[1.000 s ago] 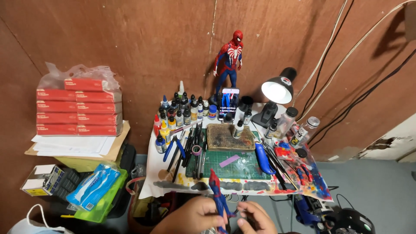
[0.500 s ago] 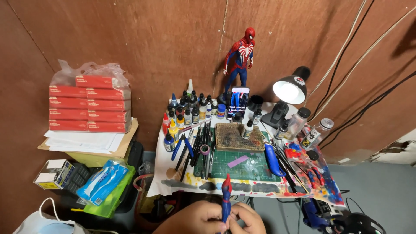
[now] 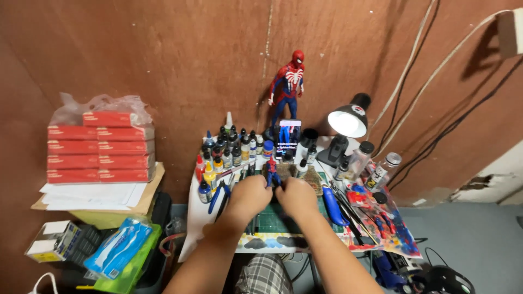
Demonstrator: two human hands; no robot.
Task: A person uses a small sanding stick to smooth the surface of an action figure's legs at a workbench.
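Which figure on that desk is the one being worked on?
Start at the lit desk lamp by the wooden wall, then drop to the green cutting mat. The small red-and-blue figure sits pinched between both hands, far smaller than the tall standing figure behind.

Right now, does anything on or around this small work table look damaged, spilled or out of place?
Paint smears in red, blue and yellow cover the table's right end. The wall corner at lower right looks chipped. Otherwise nothing stands out: both hands hold a small red-and-blue figure over the green mat, and the bottles stand upright.
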